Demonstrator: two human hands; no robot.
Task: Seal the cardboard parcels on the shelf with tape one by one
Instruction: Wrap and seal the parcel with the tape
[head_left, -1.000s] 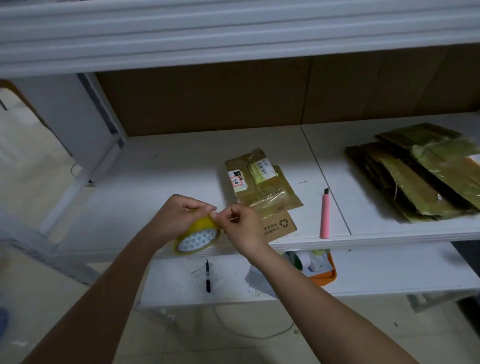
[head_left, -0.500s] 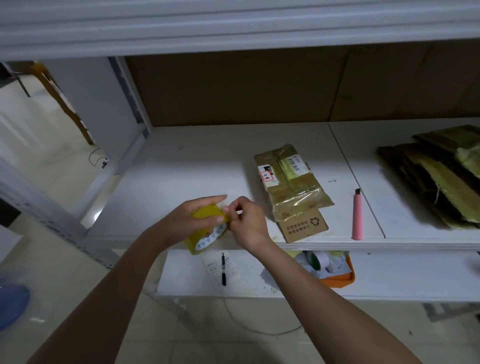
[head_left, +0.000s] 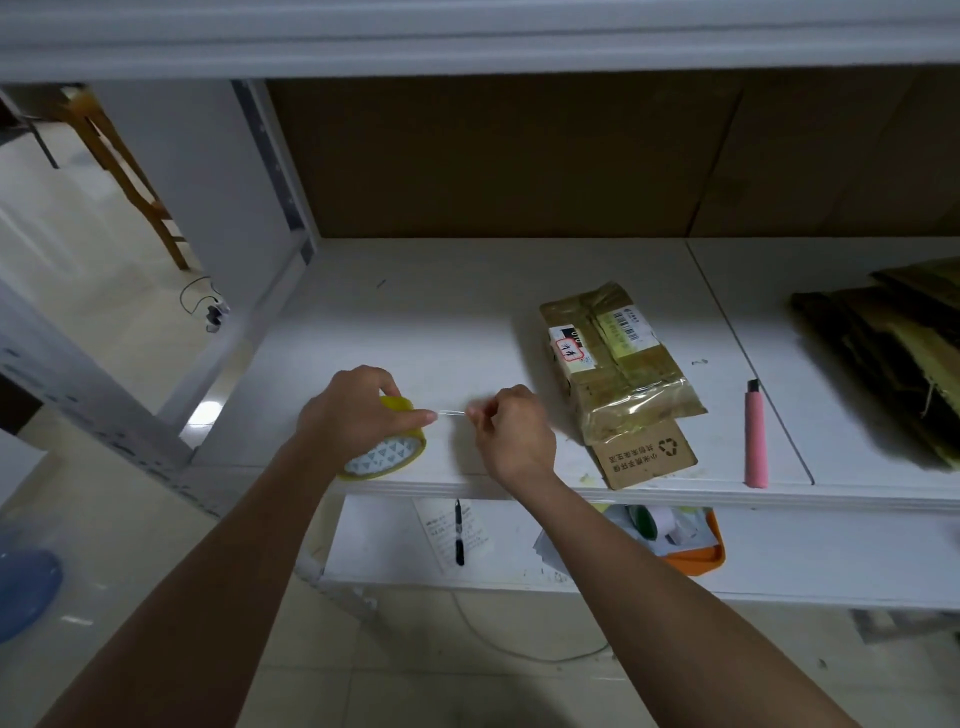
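Left of parcel: left hand (head_left: 358, 415) curls its grip round the yellow roll of clear tape (head_left: 387, 452), over the white shelf's (head_left: 415, 312) front edge
Right grip: right hand (head_left: 511, 434) pinches the freed tape end (head_left: 452, 413), a short strip drawn out
Parcel: brown cardboard parcel (head_left: 621, 382), already much taped, one flap bare, untouched
Right of parcel: pink utility knife (head_left: 756, 434), then a stack of flat brown cardboard pieces (head_left: 893, 353)
Progress: early, I judge; tape not yet laid, stack waiting

A parcel packing or storage room: white metal shelving (head_left: 519, 364) holds a taped cardboard parcel (head_left: 621, 374), flattened cartons (head_left: 893, 358) and a pink utility knife (head_left: 756, 434).
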